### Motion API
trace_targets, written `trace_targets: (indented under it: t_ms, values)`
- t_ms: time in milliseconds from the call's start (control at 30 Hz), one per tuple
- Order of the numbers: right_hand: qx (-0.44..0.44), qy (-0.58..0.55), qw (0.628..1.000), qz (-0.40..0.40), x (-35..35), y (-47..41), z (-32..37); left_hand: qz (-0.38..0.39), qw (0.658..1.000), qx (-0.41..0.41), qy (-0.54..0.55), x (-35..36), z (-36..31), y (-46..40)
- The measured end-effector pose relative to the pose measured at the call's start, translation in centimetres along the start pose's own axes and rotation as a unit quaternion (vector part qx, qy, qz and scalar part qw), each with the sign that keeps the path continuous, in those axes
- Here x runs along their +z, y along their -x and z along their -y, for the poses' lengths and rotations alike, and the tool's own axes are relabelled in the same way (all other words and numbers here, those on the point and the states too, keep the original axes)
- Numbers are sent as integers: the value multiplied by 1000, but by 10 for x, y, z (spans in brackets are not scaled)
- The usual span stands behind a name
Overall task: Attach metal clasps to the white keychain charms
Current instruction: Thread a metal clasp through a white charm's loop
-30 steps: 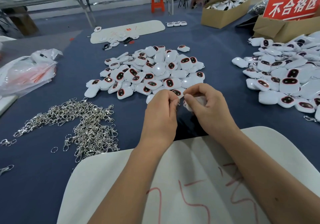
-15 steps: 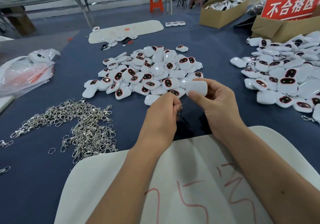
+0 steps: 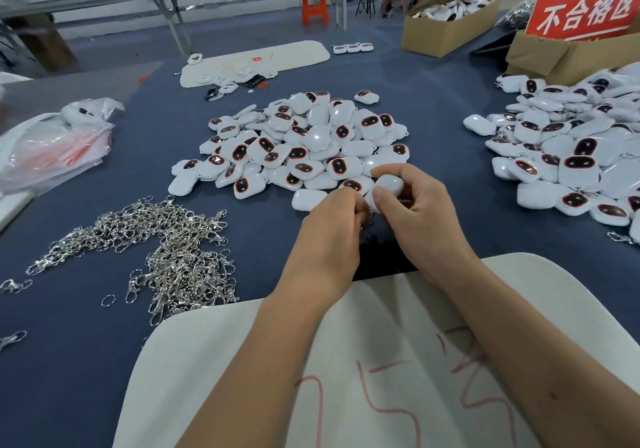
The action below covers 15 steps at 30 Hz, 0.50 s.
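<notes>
Since the earlier frames the right hand (image 3: 422, 219) has come back in toward the left hand (image 3: 332, 236): half a second ago it held the charm up and apart, now the two hands touch again above the blue table (image 3: 86, 361). The right hand pinches one white charm (image 3: 388, 186) between thumb and forefinger, plain side up. The left hand's fingers are curled tight against the charm's near edge, pinching a small metal clasp (image 3: 370, 217) that only just shows between the hands; cannot tell whether it is hooked on yet.

The charm sits at the near edge of the central pile of charms (image 3: 304, 146), white shells with dark red-rimmed oval windows, some face down. A second, larger pile (image 3: 571, 149) lies to the right, well apart. The loose clasps (image 3: 166, 250) form a silver tangle to the left of the hands, with a few strays near the left edge.

Both forearms cross a white board (image 3: 214, 361) with red scrawl at the near edge. A crumpled plastic bag (image 3: 52, 146) lies far left. Cardboard boxes (image 3: 446, 32) and a red sign (image 3: 585, 11) stand at the back right.
</notes>
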State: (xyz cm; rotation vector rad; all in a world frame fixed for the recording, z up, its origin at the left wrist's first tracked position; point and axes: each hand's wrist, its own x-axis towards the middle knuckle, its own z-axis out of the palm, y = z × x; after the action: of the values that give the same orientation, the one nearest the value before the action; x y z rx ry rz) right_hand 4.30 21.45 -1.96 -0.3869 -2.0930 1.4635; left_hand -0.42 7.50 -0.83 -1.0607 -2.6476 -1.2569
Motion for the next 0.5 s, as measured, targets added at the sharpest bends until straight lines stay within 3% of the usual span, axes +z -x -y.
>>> trace_targets:
  t_ms: [500]
  values:
    - [-26, 30, 999, -33, 3, 3, 0, -7, 999, -29, -29, 4, -3, 2]
